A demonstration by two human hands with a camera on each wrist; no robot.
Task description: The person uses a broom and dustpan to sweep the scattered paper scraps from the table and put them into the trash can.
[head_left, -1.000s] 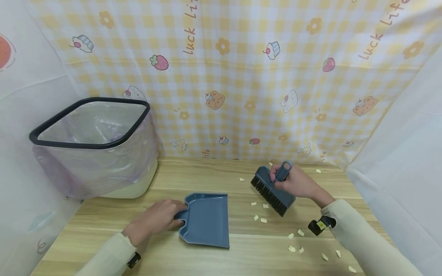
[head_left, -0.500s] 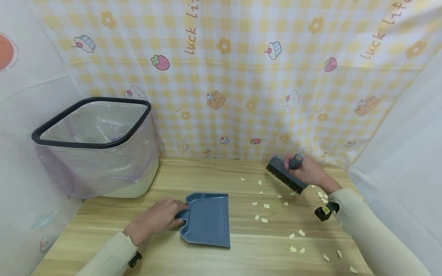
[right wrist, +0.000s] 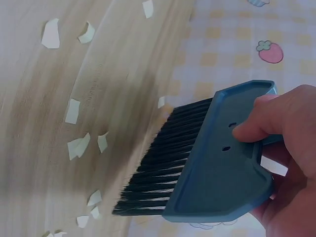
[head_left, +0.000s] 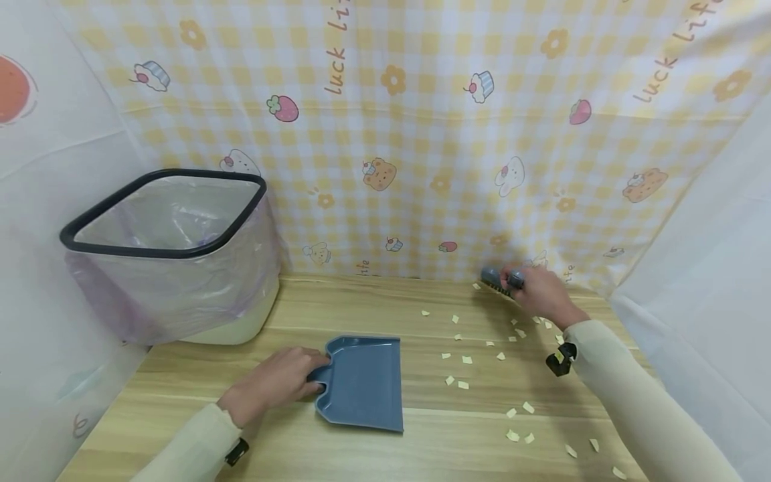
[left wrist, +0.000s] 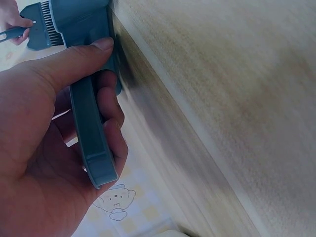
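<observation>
My left hand [head_left: 274, 383] grips the handle of a blue-grey dustpan [head_left: 364, 383], which lies on the wooden table with its wide edge facing right. In the left wrist view the fingers curl round the dustpan handle [left wrist: 89, 128], thumb on top. At the back right, my right hand [head_left: 539, 293] holds a matching hand brush [right wrist: 222, 163] by its handle, thumb pressed on the brush's body. Dark bristles [right wrist: 165, 158] point toward the table near the curtain; whether they touch it I cannot tell. Several pale paper scraps [head_left: 466, 360] lie scattered between dustpan and brush.
A bin [head_left: 241, 321] with a black rim and a translucent bag stands at the back left. Behind the table hangs a yellow checked curtain [head_left: 421, 134]. White cloth [head_left: 711, 281] borders the right side. More scraps [head_left: 512, 435] lie toward the front right.
My right hand has moved the brush back and to the right, toward the curtain. More scraps show where the brush was. The left hand and dustpan have stayed in place.
</observation>
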